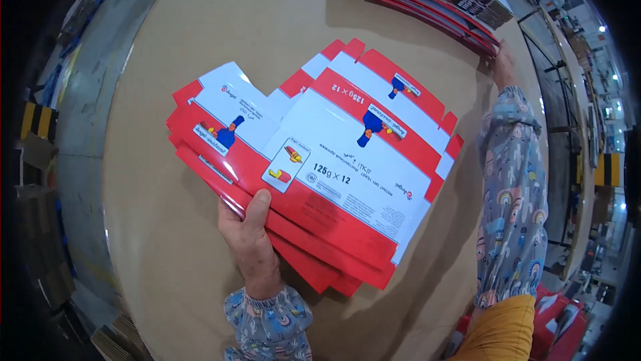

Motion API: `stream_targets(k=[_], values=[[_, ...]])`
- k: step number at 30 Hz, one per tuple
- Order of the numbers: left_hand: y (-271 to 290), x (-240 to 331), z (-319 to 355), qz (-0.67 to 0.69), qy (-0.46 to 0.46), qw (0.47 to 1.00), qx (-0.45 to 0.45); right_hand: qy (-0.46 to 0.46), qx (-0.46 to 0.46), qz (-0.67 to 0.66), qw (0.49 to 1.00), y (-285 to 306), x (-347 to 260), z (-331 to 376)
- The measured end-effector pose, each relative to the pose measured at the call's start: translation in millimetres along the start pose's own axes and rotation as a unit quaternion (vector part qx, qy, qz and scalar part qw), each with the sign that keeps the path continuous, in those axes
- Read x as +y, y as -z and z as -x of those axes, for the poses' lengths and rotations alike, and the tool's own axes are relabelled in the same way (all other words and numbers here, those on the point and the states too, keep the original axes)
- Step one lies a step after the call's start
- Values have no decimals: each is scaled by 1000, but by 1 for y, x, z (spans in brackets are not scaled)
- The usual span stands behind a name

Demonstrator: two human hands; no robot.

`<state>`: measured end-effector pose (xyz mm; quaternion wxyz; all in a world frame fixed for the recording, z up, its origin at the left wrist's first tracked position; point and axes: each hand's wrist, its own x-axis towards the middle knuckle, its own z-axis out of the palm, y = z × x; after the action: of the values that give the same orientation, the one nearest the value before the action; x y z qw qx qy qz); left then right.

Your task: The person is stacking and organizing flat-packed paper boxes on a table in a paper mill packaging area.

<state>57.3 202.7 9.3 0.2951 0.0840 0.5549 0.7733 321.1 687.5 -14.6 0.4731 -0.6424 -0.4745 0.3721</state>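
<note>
While the left hand (250,237) grips a fanned bundle of flat cartons (314,167) at its near edge, the thumb lies pressed on top of the red border and the fingers are hidden underneath, so the hand is closed tight on the bundle. The cartons are red and white, unfolded, printed with a small blue figure and a picture panel, and they sit spread over the middle of the brown table (200,14), overlapping one another and slanting from ten o'clock down to four o'clock. The left hand is at six o'clock of the bundle, its patterned sleeve (267,324) coming up from the lower edge.

The right hand (504,67) reaches far out to two o'clock, its arm in the same patterned sleeve, and rests against the near end of a second stack of flat cartons (434,1) lying at the far edge of the table at one o'clock. Whether its fingers have closed on that stack I cannot tell, since only the back of the hand shows. The two stacks lie well apart.
</note>
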Motion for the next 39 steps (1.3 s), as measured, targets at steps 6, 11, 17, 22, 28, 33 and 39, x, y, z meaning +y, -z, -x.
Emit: stream_targets(k=[6, 11, 17, 22, 28, 33, 39], values=[[2, -4, 0, -18, 4, 1000, 9, -14, -26, -36, 999, -10, -6, -15], [-7, -11, -2, 2, -3, 1000, 20, -20, -52, -50, 997, -23, -10, -20], [4, -16, -7, 4, -4, 1000, 3, -128, -172, -267, 939, -44, -3, -5], [2, -30, -9, 44, 24, 999, -1, -214, -185, -254, 925, -57, -8, 18], [2, -43, -9, 28, 3, 1000, 10, -343, -152, -315, 872, -19, 3, 187], [4, -58, -15, -159, -73, 982, 67, -339, -152, -364, 854, 39, -8, 311], [13, -92, -16, -91, 16, 993, 69, -437, -220, -396, 777, 86, 53, 439]])
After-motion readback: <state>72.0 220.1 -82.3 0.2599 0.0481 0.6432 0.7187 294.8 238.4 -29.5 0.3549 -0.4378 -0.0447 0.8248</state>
